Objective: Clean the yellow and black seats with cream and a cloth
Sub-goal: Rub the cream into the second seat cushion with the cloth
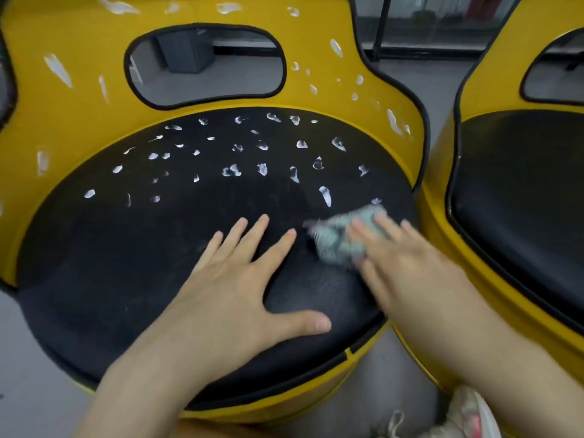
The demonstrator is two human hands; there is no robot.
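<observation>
I'm bracing my flat left hand (240, 279) on the seat (126, 263), my flat right hand (395, 257) wiping the cloth (338, 238); the cream dabs (325, 196) likely come next.

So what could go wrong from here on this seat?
1. The small pale green cloth under the right hand covers little. The many white cream dabs across the round black cushion may smear rather than lift.
2. Cream streaks on the yellow backrest sit high and could be missed or dry on.
3. The left hand lies flat on the cushion close to the cloth and may pick up cream.
</observation>
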